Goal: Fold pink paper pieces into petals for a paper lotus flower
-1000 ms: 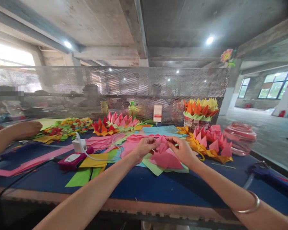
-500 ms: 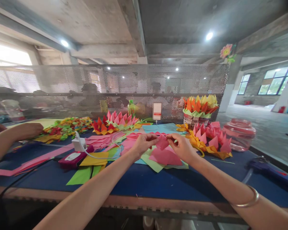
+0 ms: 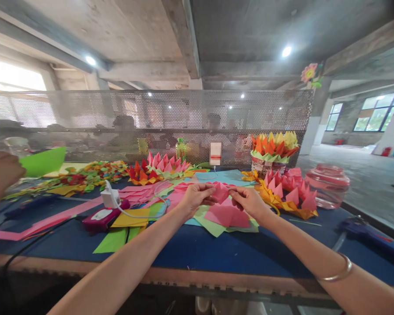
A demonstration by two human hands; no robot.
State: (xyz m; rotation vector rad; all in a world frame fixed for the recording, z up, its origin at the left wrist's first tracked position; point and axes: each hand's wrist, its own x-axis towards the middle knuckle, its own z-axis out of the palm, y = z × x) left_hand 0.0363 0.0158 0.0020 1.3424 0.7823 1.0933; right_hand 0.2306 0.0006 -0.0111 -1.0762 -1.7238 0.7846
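Observation:
Between my hands is a small pink folded paper piece [image 3: 221, 191]. My left hand [image 3: 198, 197] pinches its left edge with thumb and fingers. On its right edge, my right hand [image 3: 248, 200] closes in a pinch. Flat pink paper sheets [image 3: 228, 214] lie just below, on top of pale green paper [image 3: 213, 225]. Behind the hands spreads light blue paper [image 3: 216, 176]. To the right of my right hand sits a ring of pink and orange folded paper petals [image 3: 290, 197].
A maroon power socket [image 3: 100, 217] holds a white charger [image 3: 110, 197] with its cable. A blue glue gun [image 3: 364, 234] lies at right, near a clear pink jar [image 3: 328, 186]. Far left, another person's hand [image 3: 3, 175] holds green paper [image 3: 44, 162]. A perforated metal screen [image 3: 184, 109] stands behind.
The other person's hand at left has risen and now holds a green paper. My hands stay in nearly the same place, still gripping the pink paper.

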